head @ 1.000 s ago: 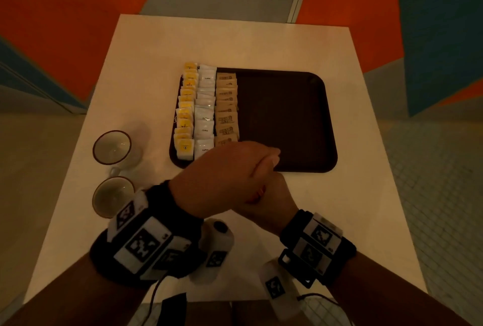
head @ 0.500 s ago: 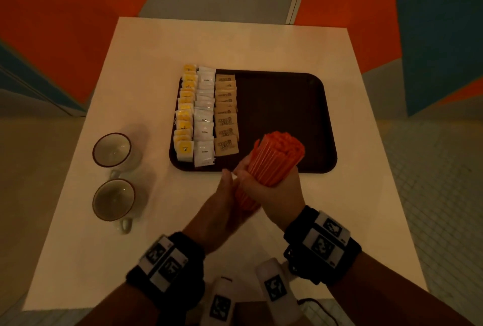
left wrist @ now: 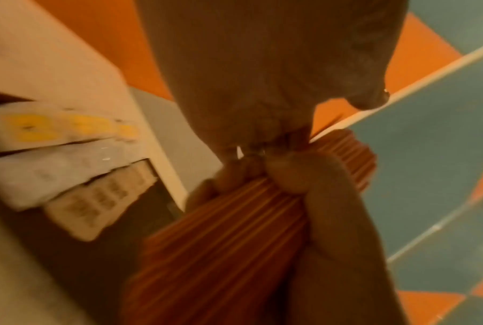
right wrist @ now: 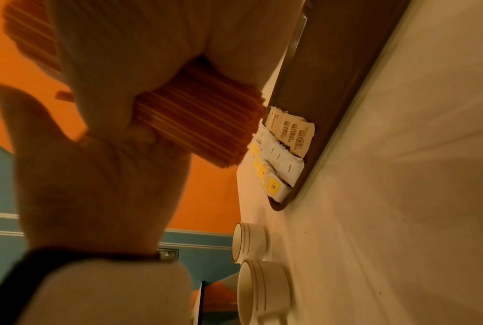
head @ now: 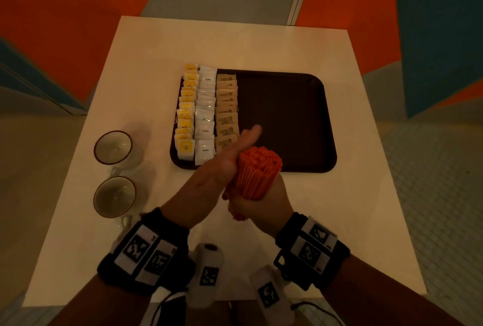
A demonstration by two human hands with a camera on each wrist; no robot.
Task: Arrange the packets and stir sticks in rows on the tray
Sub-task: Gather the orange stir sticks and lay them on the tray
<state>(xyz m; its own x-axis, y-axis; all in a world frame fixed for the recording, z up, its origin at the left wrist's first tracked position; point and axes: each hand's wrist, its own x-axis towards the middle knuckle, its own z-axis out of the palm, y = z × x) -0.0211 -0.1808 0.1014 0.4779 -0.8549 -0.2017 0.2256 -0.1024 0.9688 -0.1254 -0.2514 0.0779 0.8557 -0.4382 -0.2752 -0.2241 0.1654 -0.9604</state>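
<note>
1. the bundle of orange stir sticks stands almost upright above the near edge of the tray, its top ends fanned a little wider than the part in the fist.
2. the right hand is curled tight round the lower part of the bundle, fingers wrapped about it; in the left wrist view the sticks run between those curled fingers.
3. the left hand lies flat against the left side of the bundle, its fingers straight and together, pointing toward the far edge of the table, thumb raised. it touches the sticks but does not wrap them; in the right wrist view its palm sits against the bundle.
4. the tray rests near the middle of the table, and its right half is bare.
5. three rows of packets fill the tray's left part, running from its near edge to its far edge: yellow packets at the left rim, white packets next, brown packets beside those.
6. two cups stand on the table toward its left edge, off the tray; the second cup is closer to the near edge.
7. both wrists wear black bands with square printed markers.
</note>
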